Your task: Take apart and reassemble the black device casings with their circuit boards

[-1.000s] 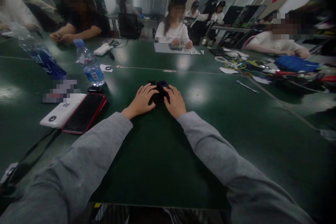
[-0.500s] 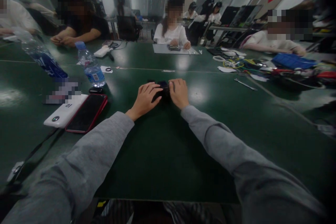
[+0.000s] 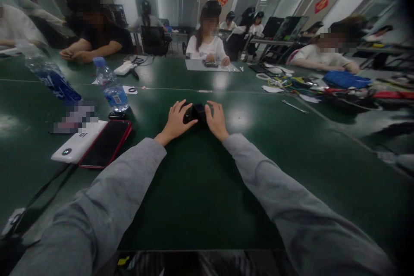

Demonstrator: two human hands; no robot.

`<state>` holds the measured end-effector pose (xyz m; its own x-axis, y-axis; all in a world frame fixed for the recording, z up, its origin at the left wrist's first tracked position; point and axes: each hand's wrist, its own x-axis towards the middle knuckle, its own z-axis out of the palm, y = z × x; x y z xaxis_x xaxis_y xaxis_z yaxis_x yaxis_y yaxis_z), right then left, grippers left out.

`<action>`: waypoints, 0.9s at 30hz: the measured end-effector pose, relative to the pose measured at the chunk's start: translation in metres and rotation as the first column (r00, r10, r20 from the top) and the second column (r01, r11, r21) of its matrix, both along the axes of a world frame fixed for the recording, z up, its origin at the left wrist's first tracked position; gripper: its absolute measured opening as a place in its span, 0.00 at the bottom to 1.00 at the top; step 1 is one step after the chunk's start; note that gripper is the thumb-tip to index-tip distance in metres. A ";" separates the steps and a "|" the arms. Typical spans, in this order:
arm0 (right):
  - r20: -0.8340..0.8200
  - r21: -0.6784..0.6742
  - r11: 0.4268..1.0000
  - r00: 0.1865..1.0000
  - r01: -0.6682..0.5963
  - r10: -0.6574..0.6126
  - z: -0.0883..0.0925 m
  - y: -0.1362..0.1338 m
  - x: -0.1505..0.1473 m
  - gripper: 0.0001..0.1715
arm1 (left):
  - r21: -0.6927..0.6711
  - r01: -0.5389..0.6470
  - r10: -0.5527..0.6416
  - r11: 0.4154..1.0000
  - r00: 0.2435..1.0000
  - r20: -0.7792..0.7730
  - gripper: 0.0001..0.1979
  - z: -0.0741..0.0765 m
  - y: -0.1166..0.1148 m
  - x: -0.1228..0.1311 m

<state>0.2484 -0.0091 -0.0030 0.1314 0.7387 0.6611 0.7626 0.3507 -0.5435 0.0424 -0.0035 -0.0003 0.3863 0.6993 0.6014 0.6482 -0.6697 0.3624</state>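
Observation:
A small black object (image 3: pixel 199 112) lies on the dark green table (image 3: pixel 203 198) in front of me; its kind cannot be made out in the dim light. My left hand (image 3: pixel 177 118) is at its left, fingers spread and thumb stretched toward it. On the other side, my right hand (image 3: pixel 217 120) has its thumb and fingers apart, close against the object's right edge. Whether either hand touches it is hard to tell. Neither hand is closed around anything.
To the left are a white power bank (image 3: pixel 79 142), a red-edged phone (image 3: pixel 106 143), a small water bottle (image 3: pixel 111 86) and a larger bottle (image 3: pixel 51 75). A wrench (image 3: pixel 294 106) and heaped cables (image 3: pixel 291 83) lie right. Several people sit across the table.
My fingers have lifted and spread apart, uncovering more of the black object between my hands. The whole view has shifted slightly.

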 end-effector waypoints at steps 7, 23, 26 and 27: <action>0.039 -0.110 0.982 0.987 -0.153 0.158 -0.002 -0.017 -0.011 0.31 | -0.182 0.016 0.006 0.983 0.993 0.121 0.33 -0.003 -0.001 -0.002; 0.210 -0.277 0.960 0.978 0.048 0.012 0.005 -0.024 -0.013 0.36 | -0.265 -0.192 0.194 0.945 0.981 -0.020 0.37 -0.005 -0.006 0.002; 0.205 -0.276 0.961 0.979 0.035 0.023 -0.001 -0.022 -0.015 0.38 | -0.243 -0.192 0.196 0.951 0.981 -0.007 0.37 -0.009 -0.003 0.004; 0.199 -0.268 0.963 0.980 0.027 0.028 -0.003 -0.022 -0.016 0.38 | -0.233 -0.181 0.187 0.955 0.982 0.005 0.37 -0.011 -0.003 0.004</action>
<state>0.2321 -0.0311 -0.0058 0.0173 0.8921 0.4514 0.8647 0.2134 -0.4548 0.0463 -0.0061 -0.0114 0.2234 0.8777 0.4240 0.7402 -0.4358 0.5120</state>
